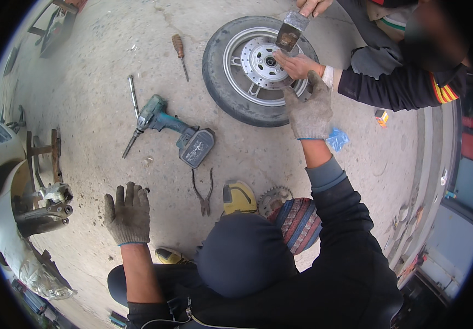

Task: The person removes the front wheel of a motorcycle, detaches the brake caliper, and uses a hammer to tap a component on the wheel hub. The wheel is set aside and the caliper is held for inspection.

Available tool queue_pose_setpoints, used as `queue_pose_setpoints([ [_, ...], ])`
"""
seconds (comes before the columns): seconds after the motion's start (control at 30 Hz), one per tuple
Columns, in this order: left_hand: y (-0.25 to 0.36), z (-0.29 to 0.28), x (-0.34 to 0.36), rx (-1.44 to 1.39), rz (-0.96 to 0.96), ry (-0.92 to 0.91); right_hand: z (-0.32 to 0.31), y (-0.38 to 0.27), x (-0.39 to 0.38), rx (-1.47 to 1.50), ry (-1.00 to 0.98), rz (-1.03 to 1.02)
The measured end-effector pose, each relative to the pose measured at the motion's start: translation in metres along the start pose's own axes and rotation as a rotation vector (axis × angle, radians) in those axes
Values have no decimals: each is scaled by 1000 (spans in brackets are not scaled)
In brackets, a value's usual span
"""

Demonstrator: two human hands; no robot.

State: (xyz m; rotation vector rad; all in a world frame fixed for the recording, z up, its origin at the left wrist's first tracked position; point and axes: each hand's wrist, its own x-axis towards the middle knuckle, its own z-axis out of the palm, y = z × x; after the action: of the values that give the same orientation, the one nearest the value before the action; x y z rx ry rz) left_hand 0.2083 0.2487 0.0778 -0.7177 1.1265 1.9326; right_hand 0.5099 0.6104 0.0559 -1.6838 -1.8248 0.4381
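Note:
My left hand (128,215), in a grey-brown work glove, is held out at the lower left with its fingers stretched and nothing in it. My right hand (310,109), gloved too, reaches to the near right side of a wheel (218,82) with a black tyre and a drilled brake disc (255,63). Its thumb and fingers are apart and look empty; I cannot tell whether they touch the wheel. Another person's hand (301,66) lies by the hub. That person's other hand (314,6) grips a block-headed hammer (291,31) above the disc.
A teal cordless impact driver (165,123), socket extension bar (133,94), screwdriver (179,52) and pliers (203,197) lie on concrete. By my yellow shoe (239,197) are a sprocket (272,198) and striped cushion (296,225). Blue plastic (337,139) and a small box (381,117) lie right. Metal parts (50,205) stand left.

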Motion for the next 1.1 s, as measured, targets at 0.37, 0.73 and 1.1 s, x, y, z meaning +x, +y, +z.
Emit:
queue_pose_setpoints([
  [0.37,-3,1,1,4,-5,5,14,11,62,-276,-15,-103],
  [0.73,-14,10,6,71,-37,-24,22,24,116,-692,-262,-11],
  [1.1,-48,35,21,241,-110,-85,5,48,23,-354,-496,-547],
])
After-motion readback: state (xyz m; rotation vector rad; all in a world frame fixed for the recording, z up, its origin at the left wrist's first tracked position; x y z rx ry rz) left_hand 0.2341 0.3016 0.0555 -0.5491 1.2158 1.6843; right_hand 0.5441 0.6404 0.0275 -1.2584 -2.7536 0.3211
